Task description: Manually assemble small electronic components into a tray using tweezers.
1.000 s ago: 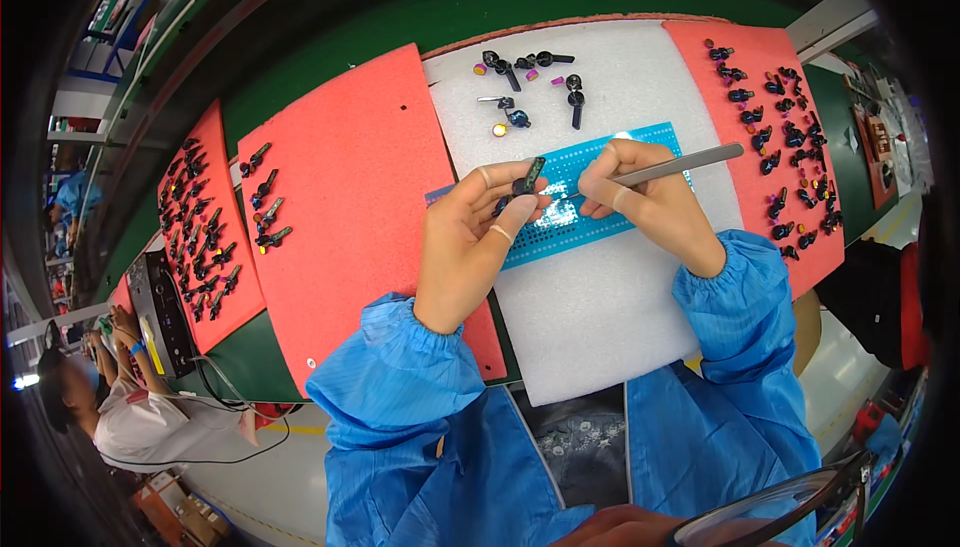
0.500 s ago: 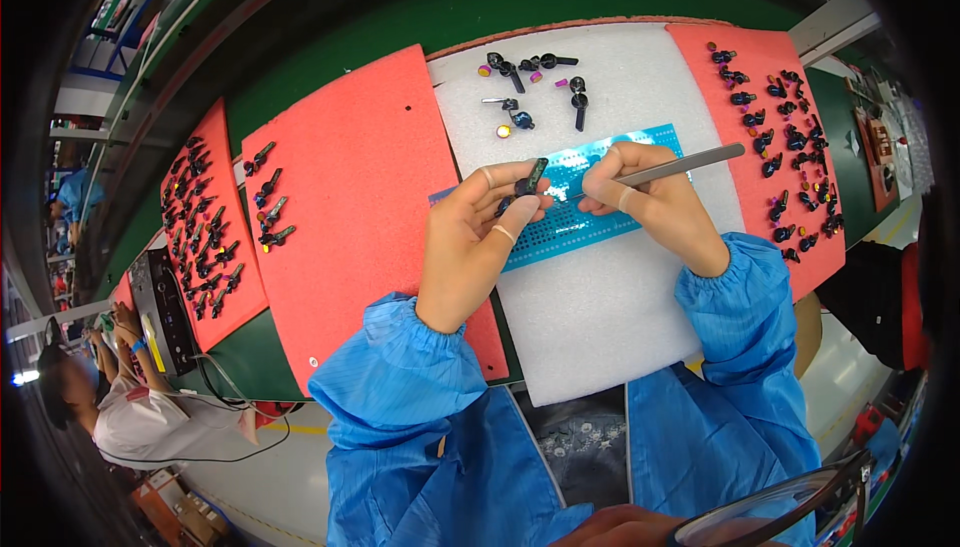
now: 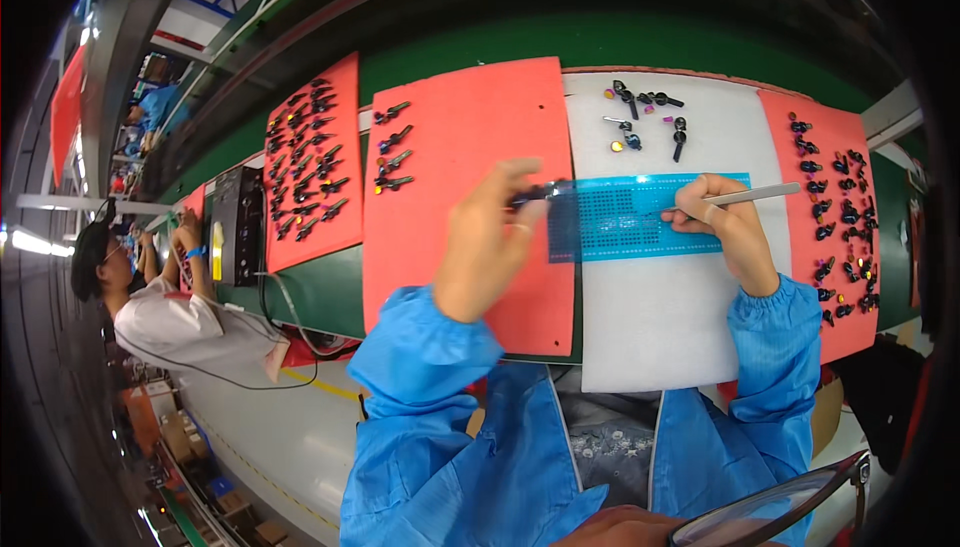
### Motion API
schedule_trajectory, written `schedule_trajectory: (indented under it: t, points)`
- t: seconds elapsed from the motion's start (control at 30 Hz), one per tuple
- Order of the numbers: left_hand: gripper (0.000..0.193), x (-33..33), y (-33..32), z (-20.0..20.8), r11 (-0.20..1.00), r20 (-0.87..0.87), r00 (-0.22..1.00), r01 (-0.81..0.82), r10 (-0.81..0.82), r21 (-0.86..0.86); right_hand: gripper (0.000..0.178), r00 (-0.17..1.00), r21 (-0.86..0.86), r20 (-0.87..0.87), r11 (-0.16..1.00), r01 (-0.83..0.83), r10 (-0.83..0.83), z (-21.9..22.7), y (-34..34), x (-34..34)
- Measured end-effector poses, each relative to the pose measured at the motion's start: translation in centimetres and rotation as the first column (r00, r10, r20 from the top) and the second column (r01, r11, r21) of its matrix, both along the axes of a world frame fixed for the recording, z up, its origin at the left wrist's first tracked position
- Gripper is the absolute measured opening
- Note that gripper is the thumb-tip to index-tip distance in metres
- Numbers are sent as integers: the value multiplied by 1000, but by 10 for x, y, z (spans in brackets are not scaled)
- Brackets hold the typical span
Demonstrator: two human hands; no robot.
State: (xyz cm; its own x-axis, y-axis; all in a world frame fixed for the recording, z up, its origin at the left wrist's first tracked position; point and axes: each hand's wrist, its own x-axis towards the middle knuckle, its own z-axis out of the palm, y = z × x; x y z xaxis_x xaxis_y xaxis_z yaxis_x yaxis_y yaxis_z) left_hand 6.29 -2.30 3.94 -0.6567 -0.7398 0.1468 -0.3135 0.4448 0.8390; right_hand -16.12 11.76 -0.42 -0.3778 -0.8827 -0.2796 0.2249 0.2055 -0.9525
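Observation:
My left hand (image 3: 485, 242), smeared by motion, is over the right part of the middle red foam board (image 3: 470, 127). Its bent fingers hold a small black stemmed electronic part (image 3: 532, 195), mostly hidden by the fingers. My right hand (image 3: 728, 225) is closed around grey metal tweezers (image 3: 768, 193), whose handle end points right. Their tips reach over a blue perforated sheet (image 3: 615, 250), which lies on the white foam sheet (image 3: 640, 337) and overlaps the red board's edge. Several similar black parts (image 3: 680, 137) lie on the white foam beyond it, among small purple and yellow round pieces (image 3: 617, 147).
More black parts lie on the left red board (image 3: 345, 127), the right red board (image 3: 790, 317) and the middle board's left edge. A black box (image 3: 237, 227) with cables stands at the left. Farther left sits another person (image 3: 170, 317). The green bench (image 3: 440, 42) runs behind.
The view has turned toward the left. Relative to the sheet, my left hand has moved left with the black part, away from my right hand, which still holds the tweezers over the sheet.

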Motion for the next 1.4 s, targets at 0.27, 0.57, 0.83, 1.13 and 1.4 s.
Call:
schedule_trajectory:
  t: [0.27,0.57,0.83,1.13,1.4]
  points:
    - [19,120,-75,-37,945,257,910,-320,325,-60,7,999,-15,-34,1000,-12,12,-2,-1,0]
    - [19,122,-77,-39,884,327,845,-306,424,-354,9,998,-15,-69,1000,5,-6,4,-3,5]
    - [24,75,-43,13,774,330,846,-142,418,-617,11,997,19,-73,1000,7,-5,-2,-1,0]
    - [20,-77,-22,-16,906,364,931,152,2,-395,10,999,2,-39,999,-33,33,2,-1,1]
    - [19,-125,-12,-47,849,285,950,44,128,-527,11,999,-1,-45,1000,-31,30,1,-1,-1]
